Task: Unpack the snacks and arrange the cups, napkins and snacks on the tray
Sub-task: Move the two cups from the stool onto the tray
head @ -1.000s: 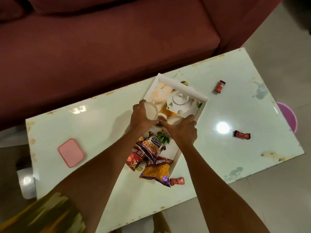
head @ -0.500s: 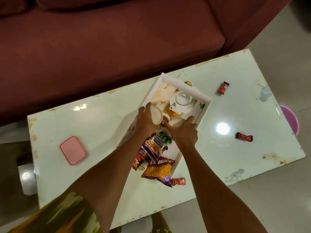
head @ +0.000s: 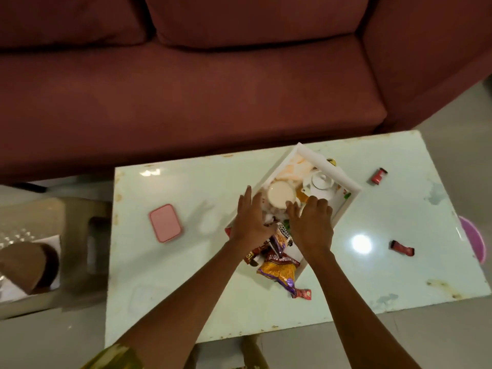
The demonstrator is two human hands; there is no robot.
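Observation:
A white tray (head: pixel 330 166) lies at an angle on the pale glass table (head: pixel 186 288). At its far end sits a white teapot (head: pixel 320 183), and a white cup (head: pixel 281 194) stands mouth up beside it. My left hand (head: pixel 250 217) rests just left of the cup, fingers spread, holding nothing. My right hand (head: pixel 311 222) lies palm down with curled fingers, hiding what is under it. Snack packets fill the tray's near end: a peanut packet (head: pixel 282 235), a yellow Aloo Bhujia packet (head: pixel 279 270) and a red packet (head: pixel 250 256).
Small red wrapped candies lie on the table at the far right (head: pixel 379 176), the right (head: pixel 402 248) and near the tray's front corner (head: pixel 302 293). A pink box (head: pixel 165 222) sits to the left. A maroon sofa (head: pixel 186 102) stands behind and a brown stool (head: pixel 66 249) to the left.
The cup that my left hand held tilted now stands in the tray beside the teapot. My left hand has let go and spread its fingers. The camera view has tilted up.

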